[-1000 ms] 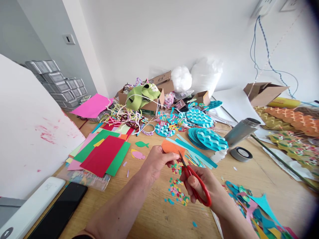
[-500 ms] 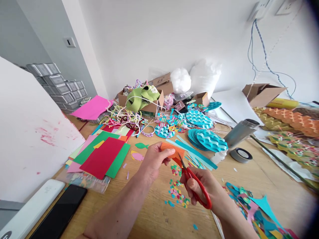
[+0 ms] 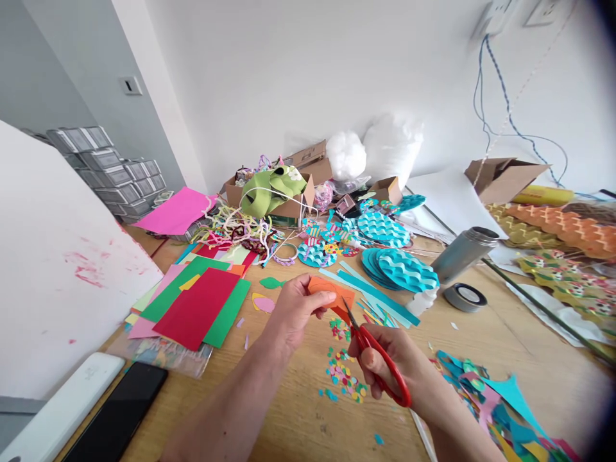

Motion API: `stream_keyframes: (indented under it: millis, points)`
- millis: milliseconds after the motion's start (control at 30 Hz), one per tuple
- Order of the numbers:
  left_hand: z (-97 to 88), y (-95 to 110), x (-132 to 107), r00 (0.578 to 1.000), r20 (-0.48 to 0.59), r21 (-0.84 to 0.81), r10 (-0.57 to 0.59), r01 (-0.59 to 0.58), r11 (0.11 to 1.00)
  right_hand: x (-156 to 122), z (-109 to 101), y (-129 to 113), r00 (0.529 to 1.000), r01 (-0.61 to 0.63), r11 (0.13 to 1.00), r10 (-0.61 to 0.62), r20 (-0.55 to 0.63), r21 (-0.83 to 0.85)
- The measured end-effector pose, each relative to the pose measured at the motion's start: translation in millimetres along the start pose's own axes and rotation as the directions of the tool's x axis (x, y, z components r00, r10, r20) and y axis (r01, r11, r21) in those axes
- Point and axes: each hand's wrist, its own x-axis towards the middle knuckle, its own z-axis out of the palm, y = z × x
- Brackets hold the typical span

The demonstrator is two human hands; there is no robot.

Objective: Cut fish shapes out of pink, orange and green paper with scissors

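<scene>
My left hand (image 3: 297,309) pinches a piece of orange paper (image 3: 337,292) above the wooden table (image 3: 505,346). In my right hand (image 3: 395,360) are red-handled scissors (image 3: 374,357), their blades at the paper's lower edge. Small coloured paper dots (image 3: 344,375) lie scattered under my hands. A pink and yellow paper fish (image 3: 264,303) and a green paper fish (image 3: 272,282) lie just left of my left hand.
Stacked coloured sheets (image 3: 197,305) lie to the left, with a black phone (image 3: 118,410) and a white board (image 3: 52,269) nearer. Teal wavy discs (image 3: 402,269), a metal flask (image 3: 464,255), a tape roll (image 3: 464,298), cardboard boxes (image 3: 283,205) and paper offcuts (image 3: 495,404) crowd the rest.
The orange paper has turned slightly in my left hand while the scissors work along its lower edge. The view has shifted a little.
</scene>
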Motion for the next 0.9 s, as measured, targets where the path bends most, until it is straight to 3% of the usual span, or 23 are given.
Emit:
stream_keyframes:
  millis: [567, 733, 900]
  points:
    - [2.0, 3.1, -1.1, 0.996, -0.005, 0.033, -0.087, 0.087, 0.996, -3.2, -6.0, -1.8, 0.999, 0.020, 1.000, -0.020, 0.040, 0.005]
    - [0.8, 3.6, -2.4, 0.995, 0.047, 0.046, -0.088, 0.086, 0.995, -4.5, -8.0, -0.5, 0.997, 0.017, 1.000, -0.018, 0.075, 0.007]
    - [-1.3, 3.6, -3.5, 0.979, 0.166, 0.088, -0.114, 0.100, 0.991, -7.6, -11.8, -5.5, 0.996, 0.020, 1.000, -0.019, 0.093, -0.010]
